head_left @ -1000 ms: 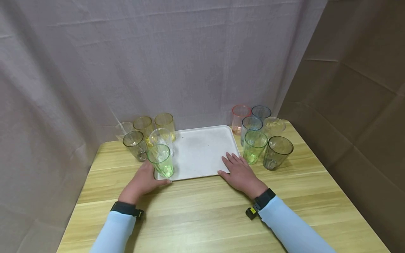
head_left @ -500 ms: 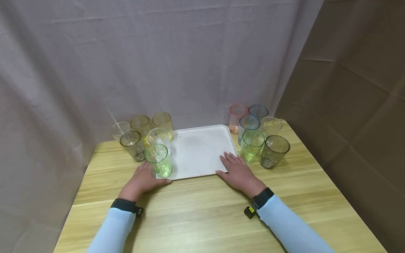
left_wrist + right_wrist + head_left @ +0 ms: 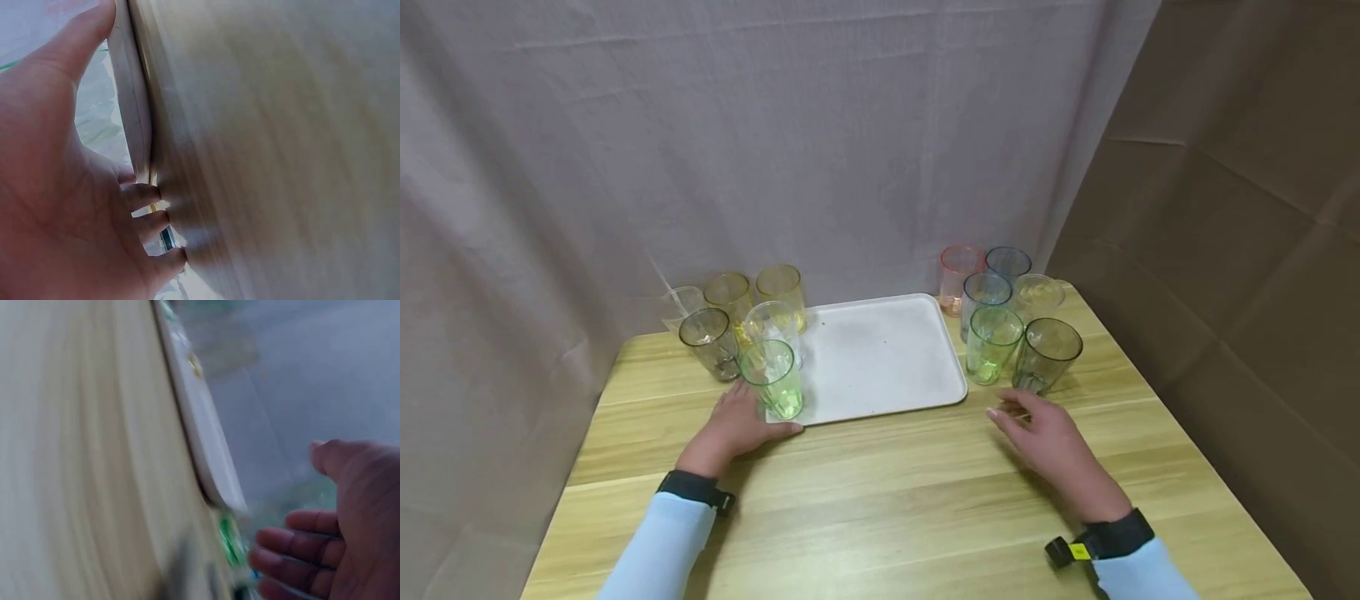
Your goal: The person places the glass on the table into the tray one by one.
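Broadly, a grey cloth [image 3: 775, 150] hangs behind everything, with a brown cloth [image 3: 1247, 250] to my right, and the wooden table [image 3: 880, 517] spreads out below. Towards its far side lies the white tray [image 3: 887, 358], flat, between two groups of cups. I take the step in hand to be settling that tray, then freeing a hand for the cups.

My left hand [image 3: 733, 429] is on the tray's near left corner, holding no cup: thumb straight along the front edge, fingers spread past the left end. My right hand [image 3: 1048, 442] is well off the tray, fingers loosely bent with a gap to the thumb, holding nothing. Its fingertips are at the base of the right-hand smoky cup [image 3: 1048, 354]; I can't tell whether they touch.

If that cup is what I want, the next move calls for widening my grasp and coming round its outer side, since the right-hand green cup [image 3: 994, 346] stands just beside it.

On the other side, the left-hand green cup [image 3: 775, 383] stands at the tray corner by my left hand, so I should keep those fingers quiet.

Smallest of all, a yellow tag [image 3: 1079, 551] shows at my right wrist.
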### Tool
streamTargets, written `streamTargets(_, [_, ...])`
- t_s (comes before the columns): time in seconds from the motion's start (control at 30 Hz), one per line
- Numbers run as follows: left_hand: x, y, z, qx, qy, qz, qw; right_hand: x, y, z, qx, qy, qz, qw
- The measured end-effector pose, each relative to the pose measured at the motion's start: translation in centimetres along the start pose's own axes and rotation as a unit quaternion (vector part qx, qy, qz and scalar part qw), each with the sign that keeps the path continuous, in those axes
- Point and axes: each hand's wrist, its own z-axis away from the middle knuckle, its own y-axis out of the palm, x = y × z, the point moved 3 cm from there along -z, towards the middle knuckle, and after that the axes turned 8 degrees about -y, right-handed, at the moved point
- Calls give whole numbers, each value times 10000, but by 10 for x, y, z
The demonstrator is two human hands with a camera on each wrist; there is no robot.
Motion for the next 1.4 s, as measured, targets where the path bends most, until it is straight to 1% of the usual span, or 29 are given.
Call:
streamTargets(0.07, [1,0,1,6,-11,17,10000,-13,-15,5,-220,372,14,9991])
streamTargets(0.17, [2,0,2,44,-24,24,10000,-29,-34,8,-457,895,-1,9949])
streamTargets(0.23, [1,-1,2,49,-29,22,10000,-39,-42,6,-628,1143,-95,9914])
streamTargets(0.27, [2,-1,2,40,-12,27,10000,-43,-45,4,-729,1201,-143,9900])
streamTargets(0.33, [1,-2,2,-14,39,51,10000,-48,-47,-2,-962,1139,-319,9883])
streamTargets(0.4, [0,-2,2,-49,47,71,10000,-53,-46,-12,-1204,922,-516,9871])
streamTargets(0.47, [0,-2,2,-91,72,92,9999,-57,-43,-21,-1373,700,-855,9843])
streamTargets(0.53, [-1,-2,2,-113,76,96,9999,-60,-38,-28,-1527,550,-1230,9790])
streamTargets(0.63, [-2,-2,2,-92,63,92,9999,-63,-33,-34,-1714,581,-1702,9687])
streamTargets(0.7, [-2,-2,2,-53,37,97,9999,-65,-31,-36,-1839,636,-1837,9635])
streamTargets(0.83, [0,-1,1,-25,-18,70,10000,-68,-28,-39,-2016,643,-1894,9588])
streamTargets(0.97, [0,-1,0,-51,-2,45,10000,-68,-28,-40,-2123,564,-1857,9577])
streamTargets(1.07, [1,-2,0,-30,-10,69,10000,-64,-28,-38,-2155,443,-1864,9575])
streamTargets(1.2, [1,-3,0,3,-44,78,10000,-51,-27,-32,-2176,254,-1895,9571])
streamTargets(1.3, [-1,-4,2,-41,10,112,9999,-36,-26,-26,-2233,148,-1907,9558])
streamTargets(1.4, [-2,-4,2,-86,57,133,9999,-21,-23,-21,-2209,38,-1896,9567])
